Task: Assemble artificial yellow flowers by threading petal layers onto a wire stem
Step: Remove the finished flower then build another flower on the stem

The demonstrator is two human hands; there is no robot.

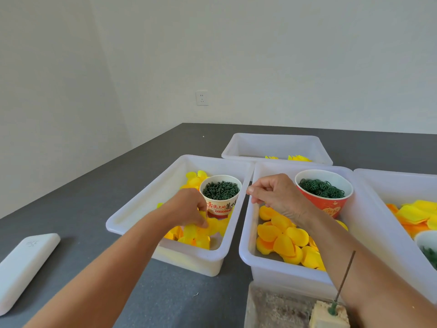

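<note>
My left hand point(189, 207) reaches into the left white bin point(132, 209) and pinches a pale yellow petal layer point(201, 230) lying among other yellow petals. My right hand point(276, 197) hovers over the middle bin point(246, 233) with fingers curled; whether it holds anything small I cannot tell. Orange-yellow petal layers point(283, 240) fill that bin. A thin wire stem point(345, 278) stands upright in a foam block point(328, 316) at the bottom right, partly behind my right forearm.
A paper cup of dark green pieces point(220, 192) stands in the left bin, a red cup of green rings point(324, 190) in the middle bin. Another bin of petals point(413, 216) is at the right, a far bin point(276, 147) behind. A white flat device point(26, 266) lies left.
</note>
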